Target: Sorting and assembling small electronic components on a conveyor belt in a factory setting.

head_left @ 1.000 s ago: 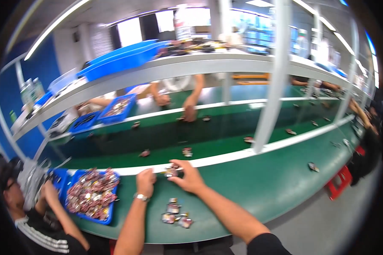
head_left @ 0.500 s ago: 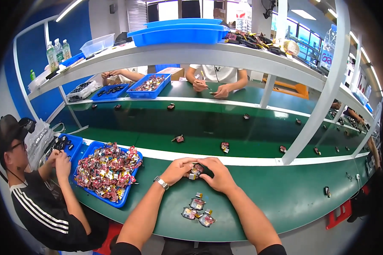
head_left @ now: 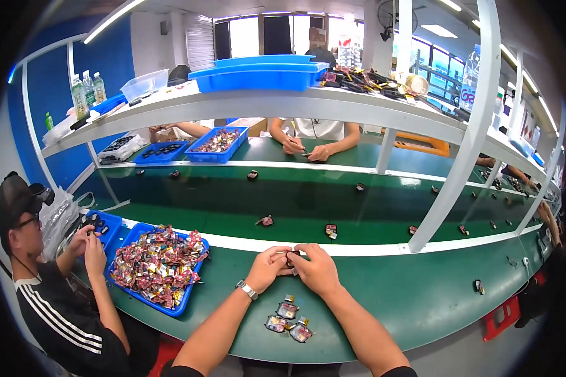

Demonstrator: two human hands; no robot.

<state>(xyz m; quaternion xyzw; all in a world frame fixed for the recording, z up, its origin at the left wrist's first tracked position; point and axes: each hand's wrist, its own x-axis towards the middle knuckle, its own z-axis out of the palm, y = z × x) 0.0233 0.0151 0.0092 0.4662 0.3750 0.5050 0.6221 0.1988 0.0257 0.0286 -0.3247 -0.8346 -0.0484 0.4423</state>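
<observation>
Bench: a long green worktable fills the lower half of the frame, with a darker green belt running across the middle behind a white strip.
Shelf: a white shelf spans the upper half of the frame on slanted white posts, carrying stacked blue bins at top centre and water bottles at upper left.
Co-worker: a person in a black top with white stripes sits at the lower left edge, both hands raised near a small blue tray.
Parts tray: a blue tray heaped with small red and silver pieces lies left of centre, near the left forearm.
Far workers: hands and forearms of other people rest on the far side of the belt, upper centre.
Left hand: curled, fingertips pressed up to the right hand just below centre, pinching a small dark part with it.
Right hand: curled likewise, thumb and fingers closed on the same part.
Finished pieces: a few small flat components lie on the bench between the forearms, bottom centre.
Belt pieces: single small parts sit scattered along the belt.
</observation>
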